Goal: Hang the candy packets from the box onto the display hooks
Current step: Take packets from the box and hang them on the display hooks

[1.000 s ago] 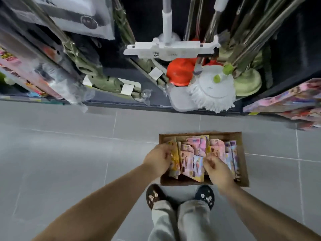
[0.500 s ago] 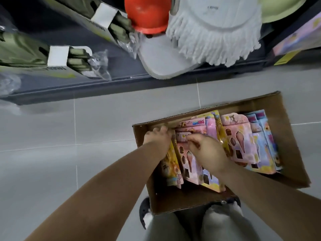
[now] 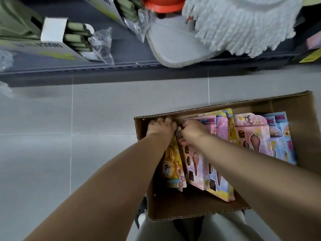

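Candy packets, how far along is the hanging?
Done: nothing visible; no hooks in view, the box holds rows of candy packets. In hand: the right hand pinches a pink packet at its top; the left hand sits beside it, grip unclear. Left: lifting and hanging them all.

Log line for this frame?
left hand: at yellow packet top, grip unclear | right hand: grips pink candy packet | cardboard box: on floor

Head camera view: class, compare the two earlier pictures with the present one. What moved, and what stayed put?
The right hand slid left along the candy packets and now meets the left hand at the far-left corner of the box, its fingers curled on the packet tops. The view dropped closer. Unchanged: left hand on the left-end packets, packets in the box, box on the floor.
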